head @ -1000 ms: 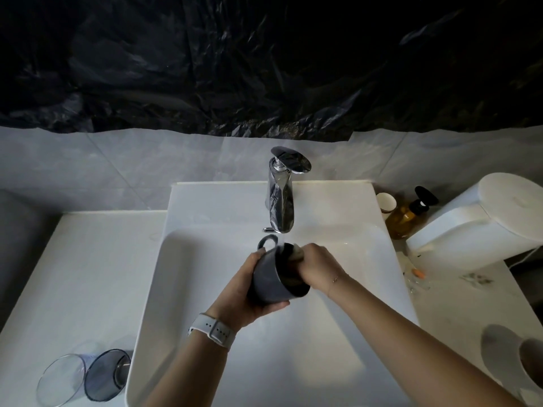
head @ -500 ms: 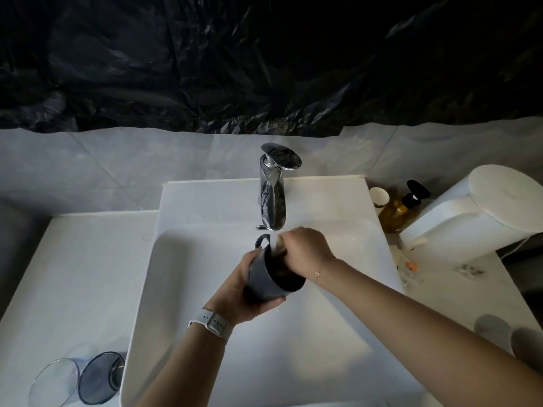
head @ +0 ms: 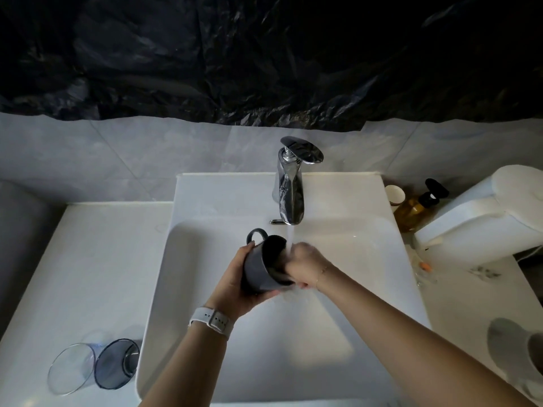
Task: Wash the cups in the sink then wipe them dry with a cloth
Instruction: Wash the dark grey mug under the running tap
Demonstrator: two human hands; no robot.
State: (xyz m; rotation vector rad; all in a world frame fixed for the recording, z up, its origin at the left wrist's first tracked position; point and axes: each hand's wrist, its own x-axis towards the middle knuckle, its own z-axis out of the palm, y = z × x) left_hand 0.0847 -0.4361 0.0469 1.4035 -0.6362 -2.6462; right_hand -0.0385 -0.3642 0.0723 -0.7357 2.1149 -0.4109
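Head view, glossy grey mug (head: 255, 270) (wet), chrome tap (head: 289, 183)

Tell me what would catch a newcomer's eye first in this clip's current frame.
Dead centre, over the white sink, the left hand grips a dark grey mug tipped under the running tap, while the right hand reaches into its mouth. On the counter at lower left stand two clear tumblers, and black plastic sheeting covers the wall above.
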